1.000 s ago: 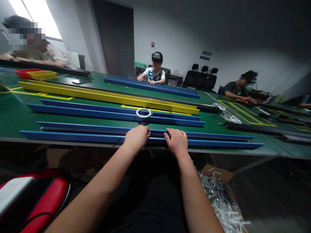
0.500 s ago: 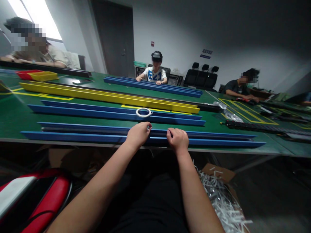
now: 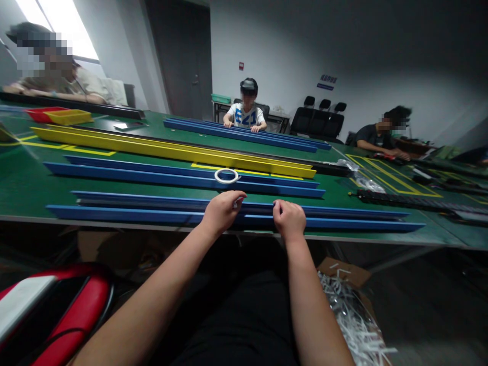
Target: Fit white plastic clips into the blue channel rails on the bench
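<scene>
Lengthwise along the table's near edge lies a long blue channel rail (image 3: 125, 212), with a dark strip between its two raised walls. My left hand (image 3: 224, 209) is closed over the middle of this rail, fingers curled. A small pale bit shows between its thumb and forefinger, too small to name. A short way to the right, my right hand (image 3: 290, 217) is also closed on the rail, knuckles up, its fingertips hidden. Just beyond my left hand, a white ring-shaped roll (image 3: 226, 176) rests on a second blue channel rail (image 3: 152, 176).
Farther back lie a yellow channel rail (image 3: 171, 152) and more blue rails (image 3: 244, 139) by a co-worker's hands. Red (image 3: 41, 114) and yellow bins (image 3: 70, 117) stand left. Below the table edge are a box of white strips (image 3: 354, 315) and a red chair (image 3: 84, 310).
The near blue rail has slid a little to the right, and both my hands have shifted right with it. The other rails and the white roll look nearly unmoved.
</scene>
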A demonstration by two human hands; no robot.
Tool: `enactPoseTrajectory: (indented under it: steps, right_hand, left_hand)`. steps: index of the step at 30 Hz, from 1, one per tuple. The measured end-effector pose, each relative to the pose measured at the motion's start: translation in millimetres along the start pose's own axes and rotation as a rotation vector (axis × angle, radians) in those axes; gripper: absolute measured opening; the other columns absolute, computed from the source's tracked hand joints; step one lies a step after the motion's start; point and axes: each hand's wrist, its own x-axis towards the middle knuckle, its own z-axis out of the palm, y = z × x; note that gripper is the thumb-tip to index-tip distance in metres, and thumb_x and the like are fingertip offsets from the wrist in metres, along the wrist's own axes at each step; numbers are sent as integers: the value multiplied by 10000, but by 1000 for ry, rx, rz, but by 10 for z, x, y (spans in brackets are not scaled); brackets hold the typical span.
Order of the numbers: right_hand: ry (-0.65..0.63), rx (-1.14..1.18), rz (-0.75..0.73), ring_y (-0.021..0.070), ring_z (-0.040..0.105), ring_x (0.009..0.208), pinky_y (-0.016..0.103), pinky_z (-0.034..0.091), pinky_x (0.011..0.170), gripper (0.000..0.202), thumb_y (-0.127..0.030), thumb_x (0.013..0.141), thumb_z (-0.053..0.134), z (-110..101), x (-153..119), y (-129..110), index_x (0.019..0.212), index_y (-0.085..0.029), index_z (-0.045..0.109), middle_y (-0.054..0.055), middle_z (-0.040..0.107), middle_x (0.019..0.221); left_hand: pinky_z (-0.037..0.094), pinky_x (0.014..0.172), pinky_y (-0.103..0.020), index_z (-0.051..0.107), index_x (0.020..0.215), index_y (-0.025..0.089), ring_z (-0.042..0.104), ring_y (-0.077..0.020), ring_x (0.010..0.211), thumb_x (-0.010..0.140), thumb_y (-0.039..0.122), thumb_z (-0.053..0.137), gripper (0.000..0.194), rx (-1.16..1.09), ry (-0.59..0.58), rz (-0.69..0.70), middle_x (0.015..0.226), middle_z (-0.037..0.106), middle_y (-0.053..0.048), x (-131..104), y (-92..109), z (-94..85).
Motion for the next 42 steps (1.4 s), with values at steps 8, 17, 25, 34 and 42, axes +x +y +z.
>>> enactPoseTrajectory:
  steps: [8, 17, 25, 34, 42]
  right_hand:
    - [-24, -16, 42, 184, 626, 851, 300, 342, 830, 380, -327, 986, 357, -100, 15, 372, 979, -219, 722, 57, 727, 884]
    - [-47, -23, 59, 181, 615, 842, 302, 322, 822, 375, -347, 995, 359, -146, 13, 297, 964, -215, 709, 57, 720, 873]
    - [-53, -39, 57, 180, 606, 844, 304, 309, 818, 369, -335, 996, 359, -157, -2, 269, 968, -208, 705, 60, 717, 881]
    - [-68, -16, 71, 185, 609, 892, 313, 313, 846, 362, -333, 998, 362, -174, -7, 270, 981, -213, 703, 63, 719, 916]
    - [-78, 23, -18, 229, 564, 1063, 392, 259, 1023, 384, -487, 972, 411, -131, -32, -205, 1043, -219, 678, 79, 704, 1068]
  left_hand:
    - [489, 861, -282, 676, 1022, 220, 646, -165, 940, 909, 247, 491, 218, -204, 75, -85, 1016, 710, -42, 64, 169, 86]
    - [470, 626, -250, 641, 1030, 225, 587, -124, 624, 898, 384, 519, 241, -313, 116, -345, 782, 622, 4, 106, 217, 26]
    - [495, 764, -314, 653, 1036, 227, 643, -206, 824, 878, 404, 543, 262, 260, -133, -311, 1027, 648, -96, 65, 67, -241]
    - [486, 696, -306, 683, 865, 229, 672, -243, 778, 814, 530, 572, 325, 461, -452, -427, 834, 721, -100, 46, -90, -457]
    - [446, 645, -291, 690, 940, 270, 662, -235, 780, 859, 488, 519, 289, 350, -337, -407, 843, 732, -70, 50, -146, -410]
